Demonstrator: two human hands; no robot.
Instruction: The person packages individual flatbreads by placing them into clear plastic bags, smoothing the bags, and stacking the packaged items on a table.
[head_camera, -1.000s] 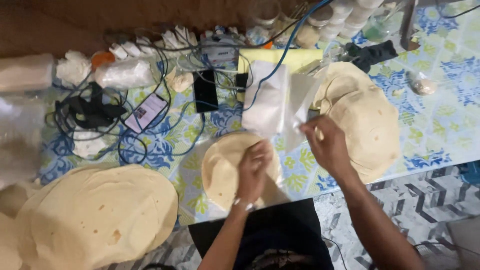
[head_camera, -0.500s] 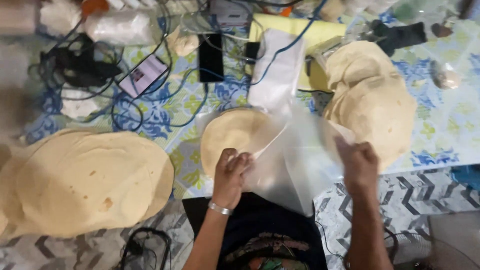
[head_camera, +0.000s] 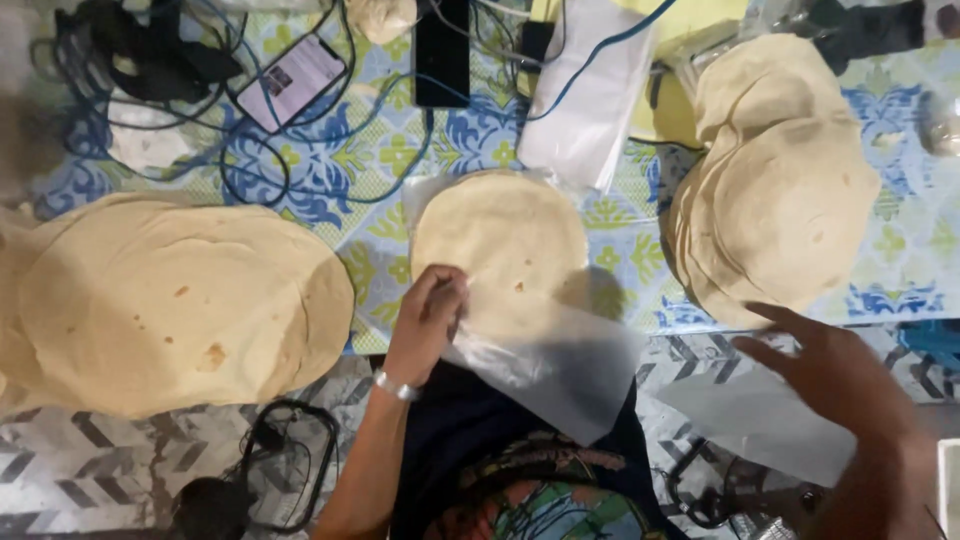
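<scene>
Your left hand (head_camera: 428, 322) pinches a clear thin plastic bag (head_camera: 545, 365) at the near edge of a small round stack of pale flatbreads (head_camera: 500, 240); your right hand (head_camera: 835, 375) is open and holds nothing.

Left fingers closed on the bag's top edge, the bag hanging off the table edge over your lap and partly covering the small stack's near side. Small stack lies centre on the blue-and-green patterned tablecloth (head_camera: 620, 255). Right hand spread flat, fingers apart, just below the tall stack of round flatbreads (head_camera: 780, 200) on the right, not touching it. Wide pile of large flatbreads (head_camera: 170, 300) at left, well apart from both hands. Behind the small stack: folded white plastic bags (head_camera: 590, 95), black phone (head_camera: 442, 50), tangled blue and black cables (head_camera: 250, 150).
</scene>
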